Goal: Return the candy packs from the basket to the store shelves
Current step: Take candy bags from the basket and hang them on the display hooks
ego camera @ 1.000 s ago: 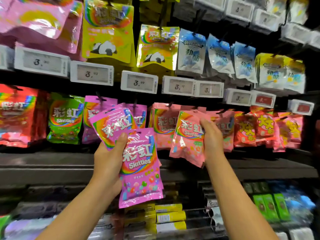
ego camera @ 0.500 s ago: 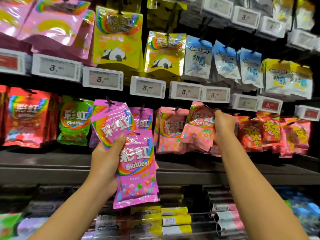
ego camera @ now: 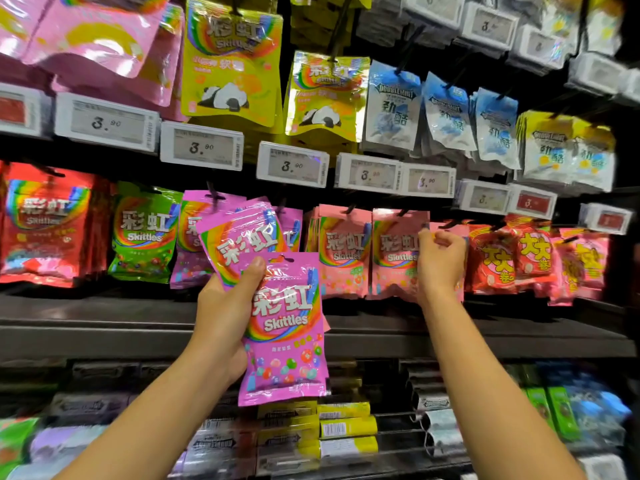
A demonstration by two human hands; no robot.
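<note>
1. Fingers of the left hand (ego camera: 225, 317) wrap around 2 purple Skittles packs, with the thumb pressed across their fronts.
2. One of these, the front purple pack (ego camera: 285, 329), hangs upright below the thumb, in front of the dark shelf edge (ego camera: 104, 327).
3. Behind it, the rear purple pack (ego camera: 242, 237) tilts up and to the left, overlapping the hanging purple packs (ego camera: 188, 237) on the shelf row.
4. At the right, the right hand (ego camera: 440, 261) is raised to the pink packs, its fingers curled at the upper right edge of a hanging pink Skittles pack (ego camera: 396, 252). Whether they pinch that pack cannot be told.
5. Just left of that pack hangs another pink pack (ego camera: 343, 251) on its own peg.
6. Further left on the same row hang a green pack (ego camera: 143, 233) and a red pack (ego camera: 45, 223).
7. Right of the right hand hang red-orange packs (ego camera: 498, 258).
8. Above the row runs a line of price tags (ego camera: 201, 147), most showing 3.90.
9. Higher up hang yellow panda packs (ego camera: 232, 60) and blue Doublemint packs (ego camera: 393, 105).
</note>
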